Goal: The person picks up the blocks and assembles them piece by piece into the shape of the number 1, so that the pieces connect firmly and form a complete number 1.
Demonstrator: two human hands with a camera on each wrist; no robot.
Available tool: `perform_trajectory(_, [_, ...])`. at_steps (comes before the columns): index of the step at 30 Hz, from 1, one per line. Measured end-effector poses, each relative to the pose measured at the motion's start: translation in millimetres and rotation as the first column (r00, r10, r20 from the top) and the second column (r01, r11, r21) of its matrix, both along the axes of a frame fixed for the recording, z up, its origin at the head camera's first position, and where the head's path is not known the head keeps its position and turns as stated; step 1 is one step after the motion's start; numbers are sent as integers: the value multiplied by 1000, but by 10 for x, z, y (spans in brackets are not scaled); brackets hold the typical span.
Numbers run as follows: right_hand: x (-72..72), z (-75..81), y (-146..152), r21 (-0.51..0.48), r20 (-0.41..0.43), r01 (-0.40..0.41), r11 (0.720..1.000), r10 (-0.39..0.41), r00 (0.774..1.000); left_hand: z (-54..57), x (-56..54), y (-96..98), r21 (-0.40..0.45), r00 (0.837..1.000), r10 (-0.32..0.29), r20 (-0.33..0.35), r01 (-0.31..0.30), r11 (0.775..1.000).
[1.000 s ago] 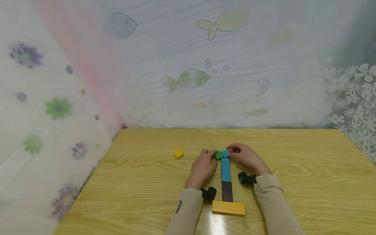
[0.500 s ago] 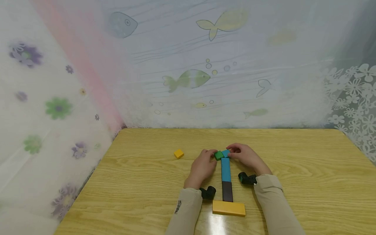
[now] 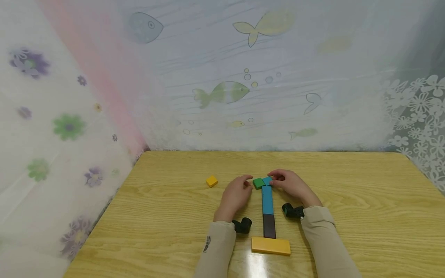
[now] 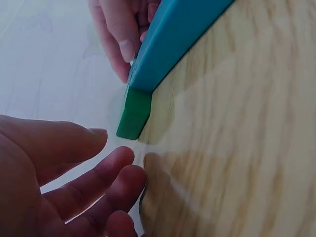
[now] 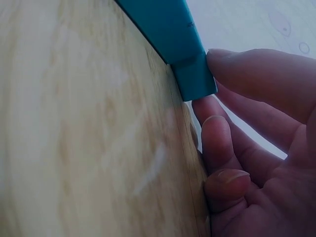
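Note:
A small green block [image 3: 258, 183] lies tilted on the table, corner to corner with a small blue block [image 3: 266, 180]. Both sit at the far end of a long blue block [image 3: 267, 200]. My left hand [image 3: 235, 195] is just left of the green block, apart from it, with a gap between thumb and fingers. In the left wrist view nothing lies between its fingertips. My right hand [image 3: 292, 186] pinches the small blue block, with the thumb [image 5: 256, 74] on one side and a fingertip at its end in the right wrist view.
A dark brown block [image 3: 269, 226] continues the line from the long blue block towards me. Crosswise at its near end lies a long yellow block [image 3: 270, 246]. A small yellow block [image 3: 211, 181] lies off to the left. Patterned sheets [image 3: 222, 127] hang behind the table.
My left hand has let go of the green block and drawn back a little to the left. The right hand has stayed at the small blue block.

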State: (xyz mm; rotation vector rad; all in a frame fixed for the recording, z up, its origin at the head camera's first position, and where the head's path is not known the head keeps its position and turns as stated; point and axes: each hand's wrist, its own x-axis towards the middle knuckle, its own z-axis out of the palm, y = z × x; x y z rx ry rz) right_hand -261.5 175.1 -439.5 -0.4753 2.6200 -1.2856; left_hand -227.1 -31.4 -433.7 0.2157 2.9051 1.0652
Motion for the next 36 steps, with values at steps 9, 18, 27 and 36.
perform_trajectory(9, [6,-14,6,-7,3,-13,1000,13,1000,50,-25,-171,186,983,158,-98,-138,973])
perform_trajectory(18, [11,-12,2,-8,-3,-20,1000,20,1000,61,-38,-427,334,868,468,-164,-397,855])
perform_trajectory(27, [7,-3,6,2,-8,-26,1000,26,1000,40,-23,-478,279,854,512,-90,-472,836])
perform_trajectory(36, [5,-14,5,-5,-2,-28,1000,28,1000,33,-15,-556,204,893,451,0,-441,874])
